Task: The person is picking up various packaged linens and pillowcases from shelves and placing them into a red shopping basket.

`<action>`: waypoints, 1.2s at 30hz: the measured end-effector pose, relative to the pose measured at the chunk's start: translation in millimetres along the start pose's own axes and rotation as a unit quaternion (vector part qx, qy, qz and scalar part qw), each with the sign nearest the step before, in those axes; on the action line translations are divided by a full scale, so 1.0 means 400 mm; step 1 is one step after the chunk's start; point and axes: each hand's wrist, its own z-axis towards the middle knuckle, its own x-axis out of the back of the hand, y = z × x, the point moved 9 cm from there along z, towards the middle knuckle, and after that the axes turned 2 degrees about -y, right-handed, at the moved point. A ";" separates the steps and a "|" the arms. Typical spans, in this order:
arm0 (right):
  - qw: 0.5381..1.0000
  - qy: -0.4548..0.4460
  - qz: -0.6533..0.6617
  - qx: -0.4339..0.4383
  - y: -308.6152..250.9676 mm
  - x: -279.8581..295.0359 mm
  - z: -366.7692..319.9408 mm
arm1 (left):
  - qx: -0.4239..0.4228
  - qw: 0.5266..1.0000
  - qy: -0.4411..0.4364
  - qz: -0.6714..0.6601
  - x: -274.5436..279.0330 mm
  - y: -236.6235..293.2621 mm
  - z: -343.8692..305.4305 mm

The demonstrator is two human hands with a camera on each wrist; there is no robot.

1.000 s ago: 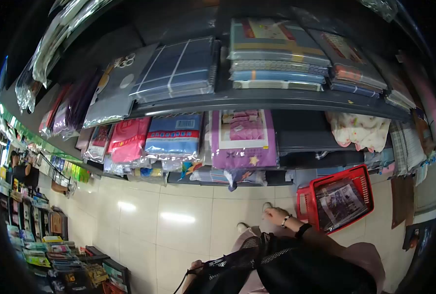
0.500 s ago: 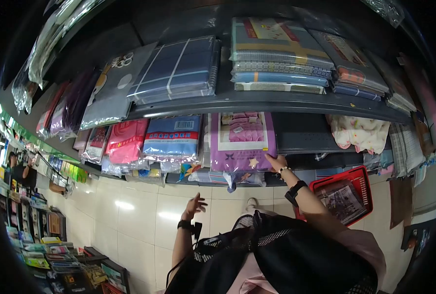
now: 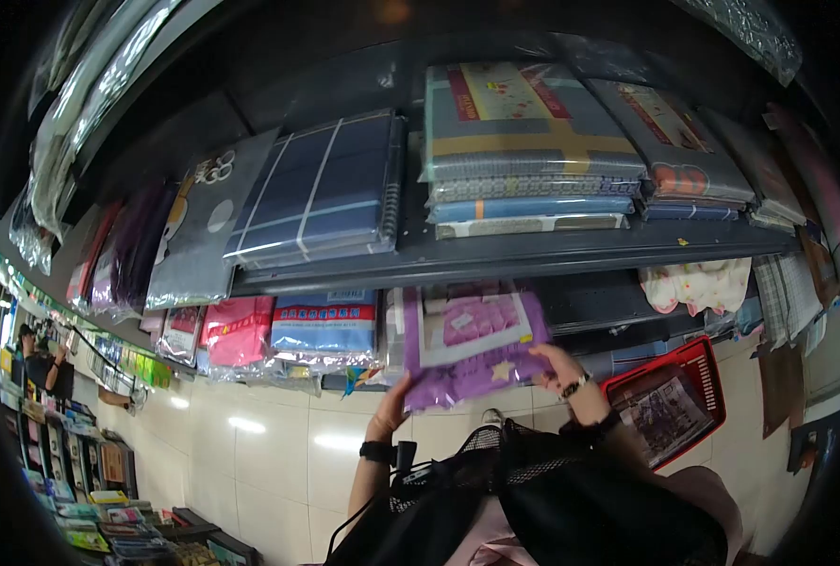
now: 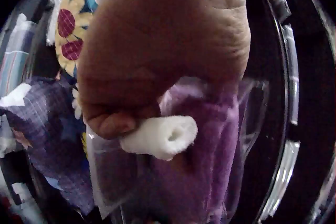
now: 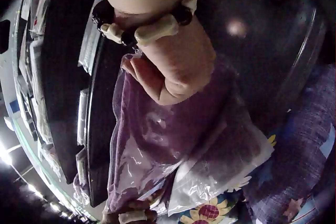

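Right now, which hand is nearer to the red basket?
Right. The right hand grips the purple package at the edge beside the red basket; the left hand holds the package's opposite edge, farther from the basket.

Quick count: two hands, left hand (image 3: 393, 394) and right hand (image 3: 557, 363), both holding one purple bedding pack (image 3: 472, 344). One red basket (image 3: 707, 373). Upper shelf (image 3: 533, 253) has one navy checked pack (image 3: 321, 193) and one stack (image 3: 528, 151) of four packs. Underneath, one pink pack (image 3: 238, 330) and one blue pack (image 3: 325, 325).
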 end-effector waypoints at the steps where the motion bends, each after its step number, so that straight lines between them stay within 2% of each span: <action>1: 0.999 0.032 -0.015 0.013 0.010 0.014 -0.028 | 0.034 0.999 0.006 -0.013 -0.024 0.011 -0.007; 2: 0.997 0.028 -0.032 0.057 0.024 0.041 -0.017 | 0.068 0.997 0.013 -0.027 -0.048 0.023 -0.015; 3: 0.994 0.056 -0.053 0.074 0.014 0.044 -0.056 | 0.123 0.991 0.015 -0.057 -0.036 -0.046 -0.001; 4: 0.987 0.063 -0.109 0.096 0.011 0.063 -0.068 | 0.179 0.983 0.024 -0.017 -0.065 -0.023 -0.024; 5: 0.977 0.070 -0.163 0.114 0.021 0.083 -0.080 | 0.175 0.984 -0.008 0.023 -0.072 -0.058 -0.032; 6: 0.969 0.079 -0.195 0.127 0.025 0.093 -0.098 | 0.123 0.989 -0.021 0.082 -0.095 -0.041 -0.030; 7: 0.938 0.057 -0.236 0.246 -0.006 0.088 -0.102 | 0.068 0.987 -0.034 0.139 -0.130 -0.024 -0.028; 8: 0.897 0.071 -0.287 0.327 -0.041 0.077 -0.129 | -0.005 0.973 -0.018 0.229 -0.147 -0.019 -0.020; 9: 0.848 0.086 -0.338 0.398 -0.061 0.059 -0.174 | 0.034 0.926 -0.033 0.375 -0.190 0.036 -0.025; 10: 0.852 0.095 -0.334 0.392 -0.054 0.059 -0.190 | 0.052 0.910 -0.054 0.409 -0.216 0.064 -0.029; 12: 0.826 0.113 -0.324 0.447 -0.069 0.041 -0.239 | 0.066 0.891 -0.083 0.442 -0.232 0.066 -0.025; 14: 0.831 0.122 -0.309 0.447 -0.076 0.024 -0.264 | 0.005 0.879 -0.117 0.462 -0.227 0.078 -0.006; 15: 0.834 0.122 -0.300 0.447 -0.079 0.023 -0.271 | 0.003 0.876 -0.127 0.465 -0.233 0.084 0.008; 17: 0.844 0.121 -0.279 0.442 -0.081 0.042 -0.243 | -0.047 0.825 -0.125 0.549 -0.252 0.119 0.043; 20: 0.824 0.139 -0.274 0.475 -0.090 0.031 -0.272 | -0.101 0.819 -0.159 0.542 -0.276 0.167 0.072; 23: 0.831 0.189 -0.227 0.472 -0.080 0.049 -0.304 | -0.139 0.813 -0.195 0.530 -0.300 0.187 0.089; 25: 0.818 0.227 -0.229 0.476 -0.043 0.076 -0.306 | -0.165 0.773 -0.204 0.578 -0.323 0.196 0.098; 27: 0.861 0.223 -0.171 0.424 0.012 0.099 -0.291 | -0.143 0.764 -0.244 0.580 -0.339 0.171 0.105; 29: 0.849 0.280 -0.162 0.417 0.016 0.103 -0.353 | -0.170 0.774 -0.275 0.543 -0.376 0.178 0.102; 31: 0.860 0.296 -0.112 0.399 0.060 0.122 -0.362 | -0.162 0.759 -0.310 0.548 -0.398 0.154 0.113; 33: 0.845 0.335 -0.081 0.409 0.100 0.136 -0.384 | -0.152 0.744 -0.344 0.553 -0.426 0.138 0.119; 35: 0.845 0.374 -0.105 0.369 0.133 0.144 -0.397 | -0.081 0.693 -0.397 0.597 -0.449 0.108 0.125; 36: 0.841 0.388 -0.091 0.367 0.142 0.149 -0.410 | -0.015 0.698 -0.400 0.594 -0.428 0.044 0.150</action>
